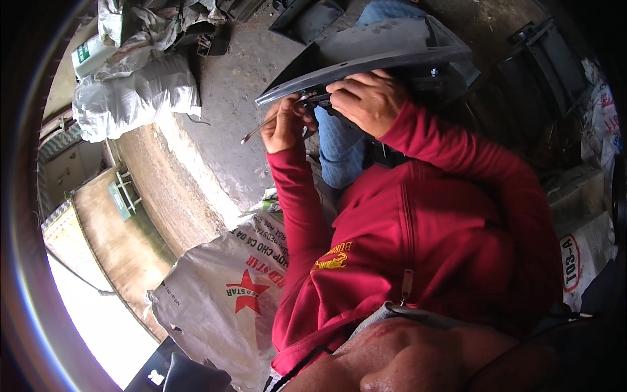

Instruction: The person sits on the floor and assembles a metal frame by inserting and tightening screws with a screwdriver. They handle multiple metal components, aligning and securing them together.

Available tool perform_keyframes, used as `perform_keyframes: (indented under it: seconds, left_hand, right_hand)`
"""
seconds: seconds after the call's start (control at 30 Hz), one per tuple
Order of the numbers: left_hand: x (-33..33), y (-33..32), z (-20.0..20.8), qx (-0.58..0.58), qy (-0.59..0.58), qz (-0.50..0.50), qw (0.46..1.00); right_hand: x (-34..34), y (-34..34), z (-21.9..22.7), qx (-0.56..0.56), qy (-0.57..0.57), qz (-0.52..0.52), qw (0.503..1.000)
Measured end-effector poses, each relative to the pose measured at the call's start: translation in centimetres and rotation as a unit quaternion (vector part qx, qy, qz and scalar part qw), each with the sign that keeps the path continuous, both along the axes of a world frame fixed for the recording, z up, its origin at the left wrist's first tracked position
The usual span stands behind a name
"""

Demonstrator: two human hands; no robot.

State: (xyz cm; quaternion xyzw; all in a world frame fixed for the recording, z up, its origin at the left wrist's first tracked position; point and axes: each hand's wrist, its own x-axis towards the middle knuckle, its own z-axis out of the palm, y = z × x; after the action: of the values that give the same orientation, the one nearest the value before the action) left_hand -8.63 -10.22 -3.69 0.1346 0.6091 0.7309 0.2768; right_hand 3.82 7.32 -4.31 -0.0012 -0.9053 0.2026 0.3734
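A dark grey metal housing [385, 46] with a curved rim rests across my lap, its long edge toward me. My left hand [282, 127] is closed around a thin metal rod-like tool [257, 129]. One end of the tool sticks out to the left; the other reaches the underside of the rim near the left corner. My right hand [369, 101] grips the near edge of the housing, fingers bent over it and the thumb side low. A small bolt [434, 71] shows on the housing, right of that hand. What lies under the rim between my hands is mostly hidden.
White plastic sacks [140, 91] are piled at the upper left. A large printed sack [215, 281] lies by my left side. More dark metal housings [555, 65] stand at the right, and another [304, 19] lies beyond on the concrete floor [228, 85].
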Motion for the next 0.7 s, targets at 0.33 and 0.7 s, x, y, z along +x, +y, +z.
perform_keyframes:
  seconds: [0.33, 0.7]
  left_hand:
    - [2.5, 3.6, 3.6, -0.295, 0.626, -0.005, 0.722]
    - [-0.5, -0.6, -1.2, 0.003, -0.007, -0.011, 1.0]
  right_hand:
    - [0.3, 0.2, 0.3, -0.002, -0.016, -0.001, 1.0]
    - [0.1, 0.0, 0.0, -0.004, -0.002, 0.001, 1.0]
